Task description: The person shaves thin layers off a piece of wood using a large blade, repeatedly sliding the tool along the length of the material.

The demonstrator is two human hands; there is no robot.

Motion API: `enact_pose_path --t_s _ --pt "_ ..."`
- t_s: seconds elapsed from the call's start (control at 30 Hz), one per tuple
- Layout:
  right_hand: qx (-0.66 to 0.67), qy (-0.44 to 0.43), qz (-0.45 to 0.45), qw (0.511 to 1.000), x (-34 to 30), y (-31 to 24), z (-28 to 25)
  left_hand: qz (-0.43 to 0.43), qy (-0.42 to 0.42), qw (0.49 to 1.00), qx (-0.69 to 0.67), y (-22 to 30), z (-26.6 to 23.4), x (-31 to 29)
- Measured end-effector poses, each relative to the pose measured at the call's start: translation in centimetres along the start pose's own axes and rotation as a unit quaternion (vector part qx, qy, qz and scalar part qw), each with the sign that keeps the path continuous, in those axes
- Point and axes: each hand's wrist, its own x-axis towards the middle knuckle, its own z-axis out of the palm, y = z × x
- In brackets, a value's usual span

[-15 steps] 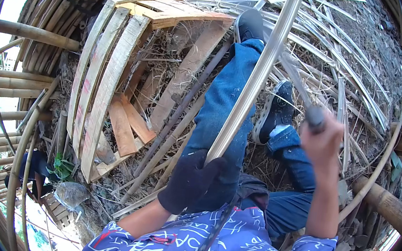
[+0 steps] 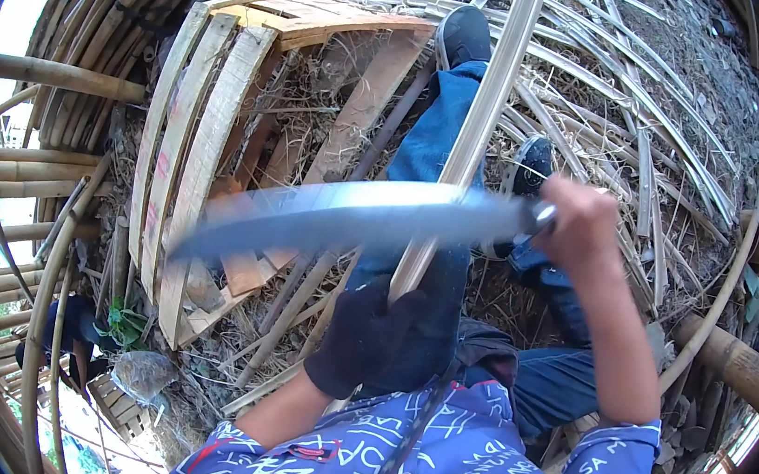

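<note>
A dark glove covers my left hand (image 2: 363, 340), its fingers closed round the near end of a long pale bamboo strip (image 2: 477, 140). From there the strip slopes up and away over my outstretched leg, past the top of the view. My bare right hand (image 2: 579, 224) grips the dark handle of a machete (image 2: 354, 211). Its long curved blade, smeared by motion, points left and passes across the strip a little beyond the gloved hand. Whether the edge touches the strip I cannot tell.
A slatted wooden crate (image 2: 221, 144) stands at the left. Many split bamboo strips (image 2: 621, 87) lie on the ground ahead and to the right. Bamboo rails (image 2: 51, 76) line the left side, and a thick bamboo pole (image 2: 730, 364) is at the right. Another person (image 2: 68, 337) bends at the lower left.
The machete has swung from pointing up and away to lying leftward across the strip. My right hand has shifted slightly left; my left hand still holds the strip.
</note>
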Motion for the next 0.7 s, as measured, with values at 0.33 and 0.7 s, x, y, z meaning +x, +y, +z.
enact_pose_path --t_s 0.33,0.7 --pt "-0.109 0.039 0.282 0.953 6.4 10.8 -2.5 -0.056 -0.033 0.998 -0.015 -0.4 -0.1 -0.1" --pt "0.246 0.145 0.253 0.924 -2.9 1.6 -1.0 -0.145 -0.044 0.988 -0.04 0.0 -0.6 0.5"
